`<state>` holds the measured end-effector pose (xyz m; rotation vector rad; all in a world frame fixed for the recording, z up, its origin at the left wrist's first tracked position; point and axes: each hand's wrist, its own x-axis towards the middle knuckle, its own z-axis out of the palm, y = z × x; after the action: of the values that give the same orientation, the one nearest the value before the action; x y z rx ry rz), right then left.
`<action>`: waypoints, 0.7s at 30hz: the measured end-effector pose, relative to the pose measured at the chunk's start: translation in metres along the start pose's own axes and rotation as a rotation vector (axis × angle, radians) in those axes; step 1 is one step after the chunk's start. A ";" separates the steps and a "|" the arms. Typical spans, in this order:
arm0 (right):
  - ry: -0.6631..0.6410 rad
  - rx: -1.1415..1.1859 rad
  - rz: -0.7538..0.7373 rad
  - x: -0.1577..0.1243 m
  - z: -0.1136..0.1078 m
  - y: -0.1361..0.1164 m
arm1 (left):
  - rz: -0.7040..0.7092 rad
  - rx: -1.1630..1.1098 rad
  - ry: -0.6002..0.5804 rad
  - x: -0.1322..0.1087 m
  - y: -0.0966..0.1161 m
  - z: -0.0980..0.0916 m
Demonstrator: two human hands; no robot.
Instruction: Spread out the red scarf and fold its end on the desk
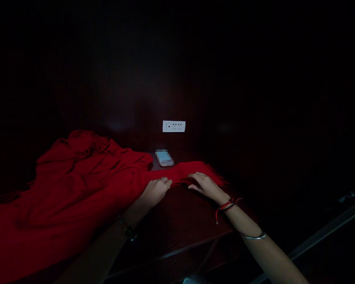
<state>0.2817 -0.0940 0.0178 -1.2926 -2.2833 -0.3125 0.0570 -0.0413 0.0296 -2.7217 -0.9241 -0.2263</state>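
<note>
A red fringed shawl (103, 185) is heaped in folds on the left, and a narrower, flatter stretch of it runs right across a dark wooden surface, ending in a fringe. My left hand (156, 191), with a ring on one finger, is closed on the near edge of that stretch. To its right, my right hand (205, 184) rests at the same edge close to the fringed end. Its fingers curve over the cloth, while the thumb stays apart below them. Just behind the cloth lies a small, flat, pale object (164, 157), blurred out, perhaps a phone.
A white socket plate (174, 126) is fixed to the dark back wall. The wooden surface (180, 221) has its front edge below my hands. A pale strip (328, 232) runs diagonally at the lower right. Most of the surroundings are too dark to make out.
</note>
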 end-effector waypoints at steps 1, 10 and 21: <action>-0.010 -0.002 -0.002 0.000 -0.001 -0.001 | -0.002 0.017 -0.007 0.000 -0.002 -0.001; 0.048 0.037 0.064 -0.002 0.008 0.011 | 0.007 0.102 0.033 -0.003 -0.009 -0.001; -0.041 -0.071 0.027 -0.002 0.002 0.007 | 0.045 0.062 -0.025 -0.003 -0.011 0.002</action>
<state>0.2878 -0.0904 0.0146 -1.3754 -2.3060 -0.3636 0.0478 -0.0337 0.0287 -2.6905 -0.8613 -0.1523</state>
